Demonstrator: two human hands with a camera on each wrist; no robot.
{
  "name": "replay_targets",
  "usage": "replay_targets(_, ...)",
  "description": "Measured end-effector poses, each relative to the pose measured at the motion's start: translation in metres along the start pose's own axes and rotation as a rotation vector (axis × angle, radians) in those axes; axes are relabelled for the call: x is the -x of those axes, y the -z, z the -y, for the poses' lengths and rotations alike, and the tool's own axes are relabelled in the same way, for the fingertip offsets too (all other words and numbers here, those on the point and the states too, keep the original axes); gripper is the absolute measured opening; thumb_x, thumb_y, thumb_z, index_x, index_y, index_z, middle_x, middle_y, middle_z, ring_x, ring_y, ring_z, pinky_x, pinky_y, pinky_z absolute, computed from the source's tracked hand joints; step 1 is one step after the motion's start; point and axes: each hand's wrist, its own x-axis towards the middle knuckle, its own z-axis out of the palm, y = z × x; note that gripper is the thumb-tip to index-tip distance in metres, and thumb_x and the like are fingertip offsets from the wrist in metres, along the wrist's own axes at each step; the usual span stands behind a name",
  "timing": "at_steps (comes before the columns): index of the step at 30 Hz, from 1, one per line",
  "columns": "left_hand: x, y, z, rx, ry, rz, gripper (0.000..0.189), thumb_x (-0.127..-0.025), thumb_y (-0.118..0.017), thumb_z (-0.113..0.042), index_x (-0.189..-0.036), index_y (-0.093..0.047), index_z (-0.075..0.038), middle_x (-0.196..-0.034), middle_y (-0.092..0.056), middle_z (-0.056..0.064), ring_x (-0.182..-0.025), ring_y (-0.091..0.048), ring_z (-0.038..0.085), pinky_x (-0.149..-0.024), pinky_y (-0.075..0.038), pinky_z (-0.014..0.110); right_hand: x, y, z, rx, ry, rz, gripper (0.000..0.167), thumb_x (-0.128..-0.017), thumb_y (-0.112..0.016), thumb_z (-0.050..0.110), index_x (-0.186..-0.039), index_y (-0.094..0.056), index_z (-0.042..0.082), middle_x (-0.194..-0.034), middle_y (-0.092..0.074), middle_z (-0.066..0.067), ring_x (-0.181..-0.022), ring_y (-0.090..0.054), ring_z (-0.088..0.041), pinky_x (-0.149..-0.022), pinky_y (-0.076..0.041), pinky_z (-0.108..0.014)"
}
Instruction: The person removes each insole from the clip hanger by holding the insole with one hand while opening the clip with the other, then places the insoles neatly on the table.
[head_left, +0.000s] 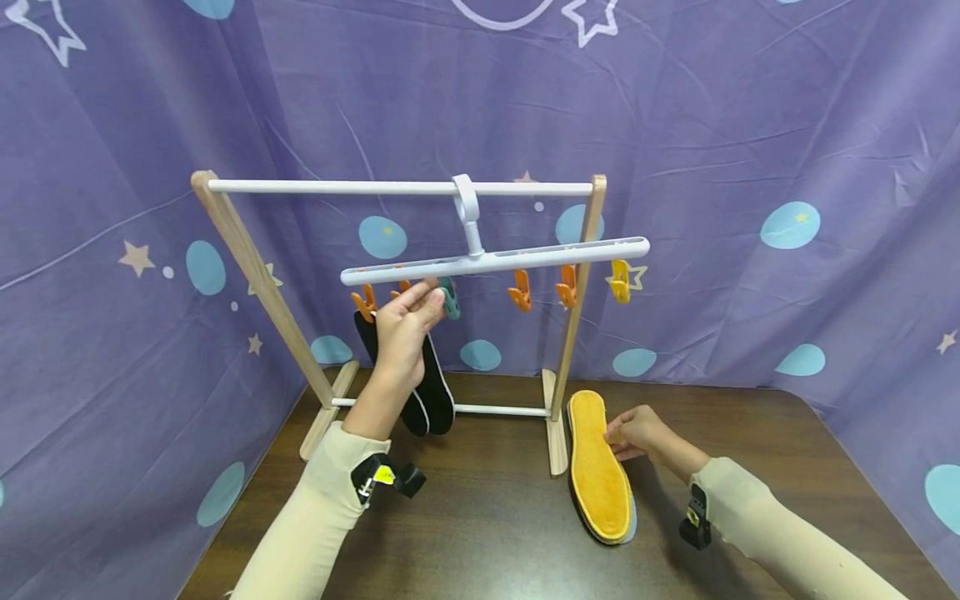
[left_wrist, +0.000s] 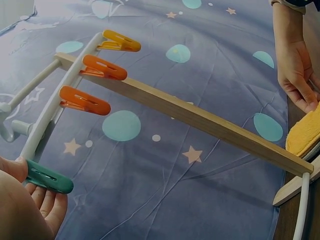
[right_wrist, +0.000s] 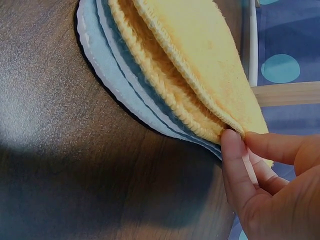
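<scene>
My left hand (head_left: 402, 333) is raised at the white hanger (head_left: 525, 259), its thumb and fingers pinching the green clothespin (left_wrist: 49, 177) below the bar. Behind that forearm hang black insoles (head_left: 438, 393) with white edges; an orange clothespin (head_left: 365, 303) grips one, and the hand partly hides another clip. Down at the table, my right hand (head_left: 637, 433) pinches the side edge of the top yellow fuzzy insole (right_wrist: 215, 60). This edge is lifted away from a second yellow insole (right_wrist: 170, 95). Light grey-blue insoles (right_wrist: 95, 45) lie beneath in the same stack.
The hanger hooks over the top white rod of a wooden rack (head_left: 255, 275). On its right half hang two orange clothespins (head_left: 567, 286) and a yellow clothespin (head_left: 620, 282). The rack's right foot (head_left: 556, 437) stands just left of the insole stack on the brown table (head_left: 480, 517).
</scene>
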Motion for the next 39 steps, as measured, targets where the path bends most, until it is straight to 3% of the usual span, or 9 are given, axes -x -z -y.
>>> replay_targets(39, 0.0008, 0.0020, -0.0042, 0.014, -0.004, -0.006, 0.037, -0.097, -0.064, 0.003, -0.131, -0.057, 0.018, -0.084, -0.074, -0.010, -0.082, -0.069, 0.002, -0.078, -0.059, 0.017, -0.0031, -0.0021, -0.0010, 0.013, -0.029, -0.029, 0.010, -0.090, -0.068, -0.006, -0.096, -0.068, -0.014, -0.072, -0.072, -0.008, -0.062, -0.069, -0.016, -0.063, -0.064, -0.036)
